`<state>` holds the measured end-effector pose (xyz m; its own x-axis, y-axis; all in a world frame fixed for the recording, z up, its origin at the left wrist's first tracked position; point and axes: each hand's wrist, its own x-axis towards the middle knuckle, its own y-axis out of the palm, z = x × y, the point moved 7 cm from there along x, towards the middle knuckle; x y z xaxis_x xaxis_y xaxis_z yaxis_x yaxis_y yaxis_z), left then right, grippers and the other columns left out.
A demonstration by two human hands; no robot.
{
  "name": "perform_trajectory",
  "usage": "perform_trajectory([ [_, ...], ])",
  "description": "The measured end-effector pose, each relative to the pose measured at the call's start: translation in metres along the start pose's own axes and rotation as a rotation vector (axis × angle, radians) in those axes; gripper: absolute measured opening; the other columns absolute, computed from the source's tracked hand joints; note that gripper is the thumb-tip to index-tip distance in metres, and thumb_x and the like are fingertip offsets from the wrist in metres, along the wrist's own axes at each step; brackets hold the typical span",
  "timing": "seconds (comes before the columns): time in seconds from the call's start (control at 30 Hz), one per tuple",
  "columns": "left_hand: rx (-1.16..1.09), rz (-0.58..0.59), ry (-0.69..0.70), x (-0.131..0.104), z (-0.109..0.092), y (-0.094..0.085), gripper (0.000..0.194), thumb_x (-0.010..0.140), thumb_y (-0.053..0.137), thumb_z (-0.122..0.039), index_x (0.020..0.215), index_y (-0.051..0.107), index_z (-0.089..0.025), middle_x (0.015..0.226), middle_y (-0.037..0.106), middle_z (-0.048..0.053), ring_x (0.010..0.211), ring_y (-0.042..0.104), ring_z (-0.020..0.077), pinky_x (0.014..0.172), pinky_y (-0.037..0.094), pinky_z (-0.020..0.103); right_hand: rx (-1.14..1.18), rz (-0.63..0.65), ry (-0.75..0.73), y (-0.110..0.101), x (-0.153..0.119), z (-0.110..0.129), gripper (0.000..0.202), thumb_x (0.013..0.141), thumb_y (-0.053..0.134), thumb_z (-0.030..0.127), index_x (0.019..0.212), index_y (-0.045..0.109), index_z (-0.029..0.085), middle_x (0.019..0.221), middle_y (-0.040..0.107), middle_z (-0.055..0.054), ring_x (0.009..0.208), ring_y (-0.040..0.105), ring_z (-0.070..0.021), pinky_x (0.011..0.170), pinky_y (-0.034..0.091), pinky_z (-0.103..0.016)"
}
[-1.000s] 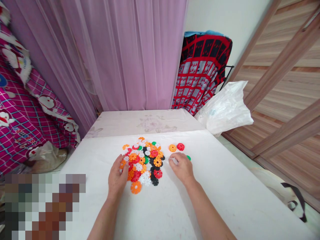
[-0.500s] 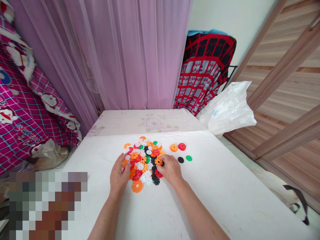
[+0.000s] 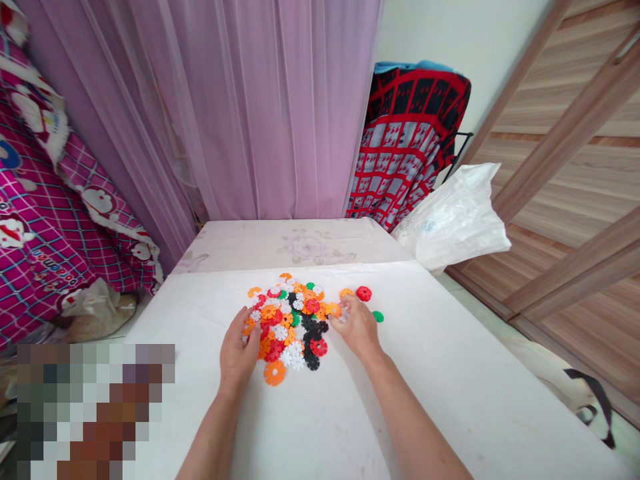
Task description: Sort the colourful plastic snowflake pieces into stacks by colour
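A pile of notched plastic discs (image 3: 277,351) in orange, red, white, black and green lies on the white tablecloth (image 3: 300,433). At the pile's left edge rests my left hand (image 3: 240,347), thumb and fingers apart, touching discs. My right hand (image 3: 357,327) is just right of the pile, pinching an orange notched disc (image 3: 333,309) between thumb and fingers. Beyond it are a separate orange disc (image 3: 346,293), partly covered by the fingers, a red disc (image 3: 364,293) and a green disc (image 3: 379,317). The separate black disc is hidden behind my right hand.
A floral cloth (image 3: 310,243) covers the table's far end, with a purple curtain (image 3: 280,113) behind. A white plastic bag (image 3: 455,220) sits past the far right corner. Wooden doors (image 3: 565,153) stand at right, a pink checked cloth (image 3: 75,220) hangs at left.
My right hand has moved right and slightly away from the pile, carrying an orange disc out of it. My left hand has stayed in place.
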<state>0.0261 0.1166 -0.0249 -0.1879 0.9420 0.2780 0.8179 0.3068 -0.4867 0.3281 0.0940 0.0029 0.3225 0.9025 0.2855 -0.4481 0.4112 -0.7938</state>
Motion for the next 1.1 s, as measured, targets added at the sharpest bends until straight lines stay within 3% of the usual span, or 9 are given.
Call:
perform_trajectory([
  [0.13, 0.007, 0.001, 0.001, 0.0, 0.0, -0.001, 0.041, 0.084, 0.051, -0.037, 0.122, 0.06, -0.023, 0.137, 0.058, 0.007, 0.128, 0.052, 0.0228, 0.112, 0.038, 0.041, -0.113, -0.01, 0.078, -0.019, 0.033, -0.027, 0.035, 0.072, 0.066, 0.032, 0.104, 0.055, 0.022, 0.098, 0.07, -0.003, 0.089, 0.061, -0.0199, 0.077, 0.042, -0.03],
  [0.33, 0.008, 0.007, 0.001, -0.001, 0.0, -0.001, 0.042, 0.085, 0.051, -0.038, 0.123, 0.06, -0.024, 0.139, 0.057, 0.006, 0.13, 0.05, 0.0228, 0.111, 0.038, 0.041, -0.219, 0.045, 0.063, -0.019, 0.058, -0.032, 0.035, 0.075, 0.064, 0.033, 0.107, 0.057, 0.021, 0.095, 0.071, -0.003, 0.087, 0.061, -0.0196, 0.074, 0.041, -0.03],
  [0.7, 0.003, 0.005, 0.005, 0.0, 0.004, 0.0, 0.043, 0.084, 0.05, -0.039, 0.123, 0.06, -0.023, 0.139, 0.057, 0.007, 0.13, 0.05, 0.0227, 0.112, 0.037, 0.041, -0.268, 0.105, 0.057, -0.011, 0.061, -0.033, 0.034, 0.076, 0.063, 0.032, 0.108, 0.058, 0.02, 0.096, 0.071, -0.004, 0.089, 0.06, -0.0208, 0.076, 0.04, -0.031],
  [0.93, 0.006, -0.007, 0.013, 0.001, 0.003, -0.001, 0.041, 0.083, 0.053, -0.037, 0.121, 0.061, -0.025, 0.136, 0.059, 0.005, 0.127, 0.053, 0.0225, 0.111, 0.039, 0.04, -0.309, 0.072, 0.011, -0.021, 0.046, -0.032, 0.023, 0.078, 0.058, 0.026, 0.099, 0.062, 0.021, 0.1, 0.067, -0.006, 0.094, 0.057, -0.0211, 0.08, 0.038, -0.031],
  [1.1, 0.006, -0.001, 0.02, 0.001, 0.001, -0.001, 0.042, 0.083, 0.053, -0.037, 0.123, 0.06, -0.025, 0.138, 0.058, 0.006, 0.128, 0.052, 0.0226, 0.112, 0.038, 0.04, -0.301, 0.147, -0.13, -0.018, 0.047, -0.021, 0.039, 0.073, 0.063, 0.026, 0.112, 0.061, 0.024, 0.131, 0.058, -0.008, 0.121, 0.045, -0.0263, 0.094, 0.033, -0.038],
])
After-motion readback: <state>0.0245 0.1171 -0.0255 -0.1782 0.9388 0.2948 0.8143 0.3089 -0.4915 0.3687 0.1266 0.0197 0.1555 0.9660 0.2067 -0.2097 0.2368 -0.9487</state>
